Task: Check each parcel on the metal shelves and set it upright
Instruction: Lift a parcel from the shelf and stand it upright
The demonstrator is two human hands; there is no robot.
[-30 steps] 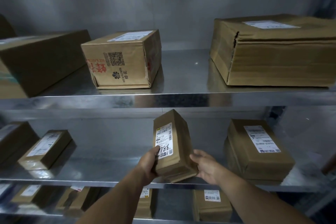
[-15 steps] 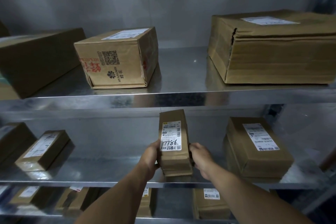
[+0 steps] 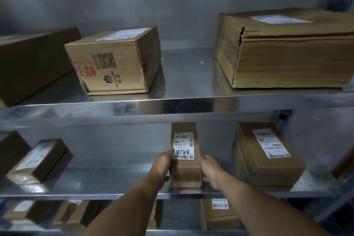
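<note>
Left hand and right hand grip a slim parcel between them, upright on the shelf, long axis vertical, label facing outward.

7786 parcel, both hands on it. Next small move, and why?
Probably release both hands: the parcel looks upright, its base seemingly on the shelf, label facing out. The left hand and right hand only clasp its sides.

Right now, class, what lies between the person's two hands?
The upright 7786 parcel, standing on the middle shelf, with the left hand and right hand gripping its sides, as the head view shows.
</note>
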